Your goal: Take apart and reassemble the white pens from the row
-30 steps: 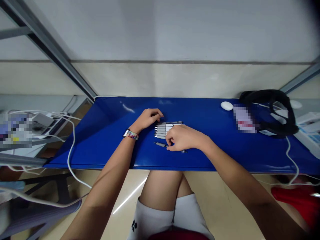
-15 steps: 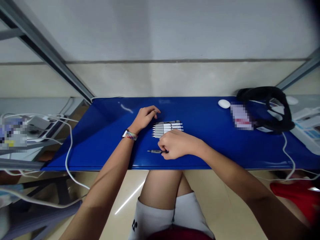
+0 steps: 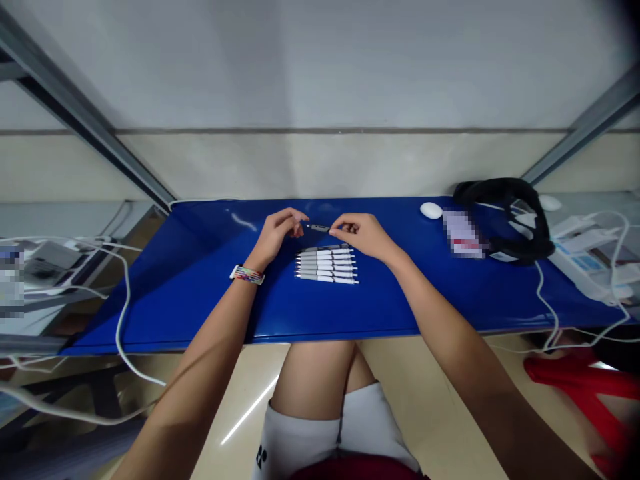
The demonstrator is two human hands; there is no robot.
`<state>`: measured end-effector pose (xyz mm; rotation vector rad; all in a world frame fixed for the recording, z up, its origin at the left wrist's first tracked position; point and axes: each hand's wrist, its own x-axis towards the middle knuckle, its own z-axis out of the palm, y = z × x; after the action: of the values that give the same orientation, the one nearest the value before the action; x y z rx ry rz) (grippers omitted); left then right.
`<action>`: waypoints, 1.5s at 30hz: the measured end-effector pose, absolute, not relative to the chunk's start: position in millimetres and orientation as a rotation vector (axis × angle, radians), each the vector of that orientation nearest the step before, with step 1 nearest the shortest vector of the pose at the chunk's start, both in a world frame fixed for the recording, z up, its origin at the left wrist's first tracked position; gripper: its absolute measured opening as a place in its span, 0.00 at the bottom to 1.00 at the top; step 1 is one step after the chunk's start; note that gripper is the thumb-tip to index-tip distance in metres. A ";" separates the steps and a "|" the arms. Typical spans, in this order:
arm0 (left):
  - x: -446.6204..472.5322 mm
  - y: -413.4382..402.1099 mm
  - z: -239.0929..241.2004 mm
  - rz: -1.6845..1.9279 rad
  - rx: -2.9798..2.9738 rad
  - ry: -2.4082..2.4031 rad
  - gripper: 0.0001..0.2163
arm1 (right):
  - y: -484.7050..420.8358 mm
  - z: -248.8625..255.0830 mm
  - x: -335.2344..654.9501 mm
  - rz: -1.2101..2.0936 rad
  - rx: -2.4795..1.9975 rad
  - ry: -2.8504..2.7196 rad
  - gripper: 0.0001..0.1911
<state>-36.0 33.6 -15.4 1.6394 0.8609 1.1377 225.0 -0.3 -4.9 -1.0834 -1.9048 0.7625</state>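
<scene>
Between finger and thumb of my right hand [image 3: 364,235] is the right end of a dark grey pen [image 3: 318,228], its tip facing left. The pen lies level, just beyond a row of pens on the table. Several white pens with grey grips [image 3: 327,268] lie side by side in that row, tips to the left, with a darker pen [image 3: 325,249] at the far end. My left hand [image 3: 278,232], fingers loosely bent and apart, rests left of the grey pen's tip and holds nothing. A colourful band [image 3: 249,274] circles my left wrist.
The blue table [image 3: 210,300] runs to a wall. On its right are a white rounded object [image 3: 431,211], a blurred-out packet [image 3: 463,235] and a black strap-like headset [image 3: 525,253] with a cable. White cables [image 3: 125,293] hang at the left edge.
My right hand has moved from near the front edge to beyond the row, carrying the grey pen with it. The row is now uncovered. My left hand stays nearly in place.
</scene>
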 end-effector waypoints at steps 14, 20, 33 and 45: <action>-26.9 30.4 -19.7 1.101 1.753 0.923 0.11 | 13.3 -19.0 225.3 0.988 -1.104 -1.560 0.16; -30.3 33.1 -16.5 1.224 1.708 0.940 0.10 | 18.4 -22.1 227.9 1.264 -1.025 -1.191 0.17; -30.7 35.8 -17.4 1.265 1.645 0.889 0.12 | 18.3 -26.8 225.7 1.280 -0.988 -1.174 0.24; -33.2 36.0 -20.2 1.188 1.661 0.978 0.15 | 24.0 -35.9 229.3 1.237 -0.996 -1.207 0.23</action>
<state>-33.2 36.0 -20.2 1.6608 0.9782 1.1878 229.3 24.0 -35.9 -0.9965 -1.2072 1.2374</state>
